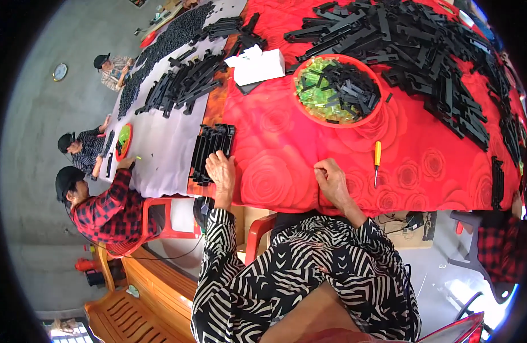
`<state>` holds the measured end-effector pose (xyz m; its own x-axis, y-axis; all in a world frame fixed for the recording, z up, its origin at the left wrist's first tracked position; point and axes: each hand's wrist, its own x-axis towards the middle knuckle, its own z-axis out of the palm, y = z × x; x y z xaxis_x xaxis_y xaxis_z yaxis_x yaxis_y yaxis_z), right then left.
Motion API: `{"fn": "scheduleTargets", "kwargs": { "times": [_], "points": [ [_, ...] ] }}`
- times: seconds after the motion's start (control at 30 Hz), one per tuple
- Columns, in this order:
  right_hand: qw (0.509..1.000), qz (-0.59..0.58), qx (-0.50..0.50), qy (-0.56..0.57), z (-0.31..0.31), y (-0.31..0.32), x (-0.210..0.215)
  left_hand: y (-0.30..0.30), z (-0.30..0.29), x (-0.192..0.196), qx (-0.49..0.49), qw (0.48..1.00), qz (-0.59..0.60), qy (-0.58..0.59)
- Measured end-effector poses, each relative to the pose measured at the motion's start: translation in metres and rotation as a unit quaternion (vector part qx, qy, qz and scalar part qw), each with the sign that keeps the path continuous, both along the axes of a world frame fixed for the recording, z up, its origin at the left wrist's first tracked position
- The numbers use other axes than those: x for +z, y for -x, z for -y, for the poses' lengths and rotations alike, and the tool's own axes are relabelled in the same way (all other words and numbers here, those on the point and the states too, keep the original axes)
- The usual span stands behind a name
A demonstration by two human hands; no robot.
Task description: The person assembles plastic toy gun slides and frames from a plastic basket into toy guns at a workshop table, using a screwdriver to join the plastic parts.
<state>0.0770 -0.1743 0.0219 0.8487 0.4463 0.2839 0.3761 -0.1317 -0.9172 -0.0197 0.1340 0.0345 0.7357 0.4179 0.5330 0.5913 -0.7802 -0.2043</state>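
Observation:
My left hand (221, 170) rests flat on the near end of a stack of black plastic strips (211, 150) lying at the edge of the red rose-patterned cloth (286, 154). My right hand (332, 178) lies loosely closed on the cloth near the table's front edge, with nothing seen in it. A yellow-handled screwdriver (377, 161) lies to the right of my right hand. Farther off stands a red round bowl (337, 88) holding green and black small parts.
A large heap of black plastic strips (423, 46) covers the far right of the table. A white box (257, 66) sits behind the bowl. To the left, three other people (103, 200) sit at a grey-covered table with more black parts (183, 86). Red chairs stand below.

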Motion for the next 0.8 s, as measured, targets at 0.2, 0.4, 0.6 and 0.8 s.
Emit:
{"fn": "scheduleTargets", "kwargs": {
  "times": [0.2,0.4,0.6,0.8],
  "points": [
    [1.000,0.003,-0.004,0.012,0.010,-0.016,0.027,0.002,0.037,0.012,-0.077,0.995,0.055,0.039],
    [0.988,0.119,-0.102,-0.010,0.018,-0.072,0.059,0.027,0.114,-0.005,-0.219,0.949,-0.104,0.203],
    [0.961,0.171,-0.213,0.050,0.045,-0.108,0.068,0.041,0.110,-0.002,-0.206,0.937,-0.145,0.242],
    [0.960,0.150,-0.236,0.033,0.067,-0.130,0.060,0.053,0.098,-0.012,-0.197,0.941,-0.142,0.235]
  ]
}}
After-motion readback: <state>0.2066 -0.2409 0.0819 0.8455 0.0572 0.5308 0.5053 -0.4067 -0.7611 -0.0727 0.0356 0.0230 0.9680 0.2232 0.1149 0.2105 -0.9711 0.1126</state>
